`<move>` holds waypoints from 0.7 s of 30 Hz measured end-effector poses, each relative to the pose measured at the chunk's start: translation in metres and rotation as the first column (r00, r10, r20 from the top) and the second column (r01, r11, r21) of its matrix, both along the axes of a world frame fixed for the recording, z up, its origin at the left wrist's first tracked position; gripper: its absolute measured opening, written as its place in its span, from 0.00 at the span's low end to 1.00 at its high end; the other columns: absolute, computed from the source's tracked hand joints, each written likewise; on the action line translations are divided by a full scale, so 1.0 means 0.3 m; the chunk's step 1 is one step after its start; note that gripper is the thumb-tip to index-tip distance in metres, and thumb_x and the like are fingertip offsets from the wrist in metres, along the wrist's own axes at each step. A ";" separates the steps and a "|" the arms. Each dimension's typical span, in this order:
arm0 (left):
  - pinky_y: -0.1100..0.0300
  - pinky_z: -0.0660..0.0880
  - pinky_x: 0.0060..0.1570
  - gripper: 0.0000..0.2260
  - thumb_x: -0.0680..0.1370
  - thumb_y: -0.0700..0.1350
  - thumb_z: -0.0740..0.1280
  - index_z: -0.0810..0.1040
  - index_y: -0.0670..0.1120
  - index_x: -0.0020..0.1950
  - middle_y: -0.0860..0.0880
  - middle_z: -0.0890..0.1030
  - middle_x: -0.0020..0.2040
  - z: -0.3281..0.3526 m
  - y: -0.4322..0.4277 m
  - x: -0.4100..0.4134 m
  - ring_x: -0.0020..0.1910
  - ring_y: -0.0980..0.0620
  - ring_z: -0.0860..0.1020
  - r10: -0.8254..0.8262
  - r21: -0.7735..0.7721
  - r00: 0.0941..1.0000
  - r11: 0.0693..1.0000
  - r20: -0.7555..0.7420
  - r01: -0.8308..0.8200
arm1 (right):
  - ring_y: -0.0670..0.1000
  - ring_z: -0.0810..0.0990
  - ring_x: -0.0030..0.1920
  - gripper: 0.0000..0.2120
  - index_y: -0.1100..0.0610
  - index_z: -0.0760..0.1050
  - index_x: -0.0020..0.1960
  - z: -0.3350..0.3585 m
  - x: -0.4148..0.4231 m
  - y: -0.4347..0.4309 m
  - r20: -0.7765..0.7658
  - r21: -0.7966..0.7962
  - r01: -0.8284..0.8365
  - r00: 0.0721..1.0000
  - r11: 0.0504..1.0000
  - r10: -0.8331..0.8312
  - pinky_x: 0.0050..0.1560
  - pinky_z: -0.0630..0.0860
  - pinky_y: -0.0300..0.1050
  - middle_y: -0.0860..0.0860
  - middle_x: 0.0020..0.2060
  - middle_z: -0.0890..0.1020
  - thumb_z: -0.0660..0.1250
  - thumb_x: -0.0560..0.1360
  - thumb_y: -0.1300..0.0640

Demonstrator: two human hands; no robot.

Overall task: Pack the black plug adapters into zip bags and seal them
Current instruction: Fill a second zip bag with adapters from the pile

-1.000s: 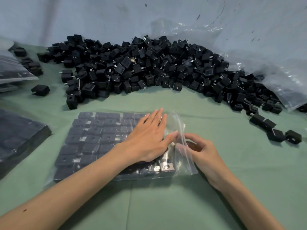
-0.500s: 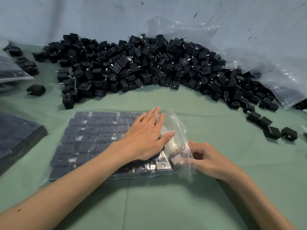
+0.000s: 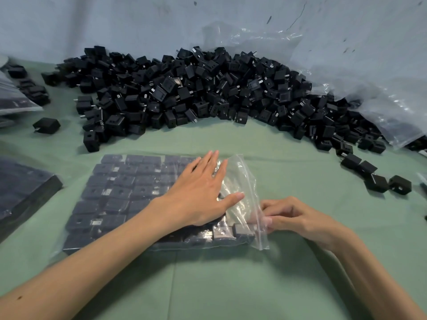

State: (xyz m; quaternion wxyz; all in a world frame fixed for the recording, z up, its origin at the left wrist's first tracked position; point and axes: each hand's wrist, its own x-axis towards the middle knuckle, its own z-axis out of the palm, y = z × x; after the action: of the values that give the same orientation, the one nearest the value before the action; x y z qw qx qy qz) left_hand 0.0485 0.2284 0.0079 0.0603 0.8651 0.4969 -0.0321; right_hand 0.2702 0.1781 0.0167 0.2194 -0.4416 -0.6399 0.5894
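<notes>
Pressing down on a filled zip bag (image 3: 124, 192) near the middle of the green-covered bench (image 3: 231, 285), the left hand (image 3: 198, 192) is laid flat, fingers straight, over the rows of black plug adapters (image 3: 138, 179) arranged inside. The bag's mouth, at its right end, is pinched toward its near corner between the curled fingers and thumb of the right hand (image 3: 298, 218). The plastic along the rest of that edge is seen standing loose and crumpled, so the zip is judged not yet run shut.

Filling of this bag appears done, with sealing only started. A packed bag (image 3: 23, 192) is seen at the left edge of the bench and a second bag (image 3: 13, 100) at the far left; whether either is sealed cannot be told.

Most of the job is judged to be left. A large heap of loose adapters (image 3: 208, 95) is spread across the far side of the bench, spilling from a clear plastic sack (image 3: 381, 88) at the far right, with a few stray adapters (image 3: 374, 179) scattered on the right and a single adapter (image 3: 46, 125) on the left.
</notes>
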 end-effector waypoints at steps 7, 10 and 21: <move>0.49 0.39 0.75 0.38 0.78 0.66 0.39 0.39 0.39 0.77 0.37 0.38 0.77 -0.001 -0.047 0.034 0.77 0.43 0.37 0.135 0.057 0.990 0.990 -0.049 -0.133 | 0.49 0.81 0.37 0.16 0.54 0.77 0.35 0.030 -0.071 -0.074 0.142 0.071 0.256 0.954 0.964 -0.264 0.43 0.74 0.44 0.54 0.37 0.85 0.78 0.56 0.45; 0.49 0.37 0.75 0.37 0.79 0.65 0.40 0.38 0.39 0.77 0.38 0.36 0.76 -0.005 -0.037 0.031 0.76 0.44 0.34 0.115 0.020 0.993 0.993 -0.030 -0.114 | 0.46 0.81 0.32 0.15 0.53 0.73 0.31 0.004 -0.108 -0.125 0.139 0.172 0.378 0.905 0.910 -0.403 0.39 0.73 0.44 0.53 0.31 0.84 0.80 0.60 0.52; 0.50 0.36 0.75 0.38 0.77 0.66 0.37 0.40 0.41 0.78 0.40 0.36 0.77 -0.007 -0.022 0.027 0.76 0.47 0.33 0.012 -0.035 0.999 0.999 0.032 -0.011 | 0.51 0.73 0.34 0.16 0.58 0.66 0.32 -0.008 -0.097 -0.145 -0.117 0.032 0.414 0.906 0.910 -0.408 0.34 0.67 0.38 0.63 0.31 0.75 0.72 0.68 0.58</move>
State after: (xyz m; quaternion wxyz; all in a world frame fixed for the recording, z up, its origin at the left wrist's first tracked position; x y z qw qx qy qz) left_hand 0.0567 0.2216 0.0060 0.0836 0.8614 0.5004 -0.0267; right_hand 0.2410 0.1346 0.0144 0.3851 -0.5277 -0.5361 0.5347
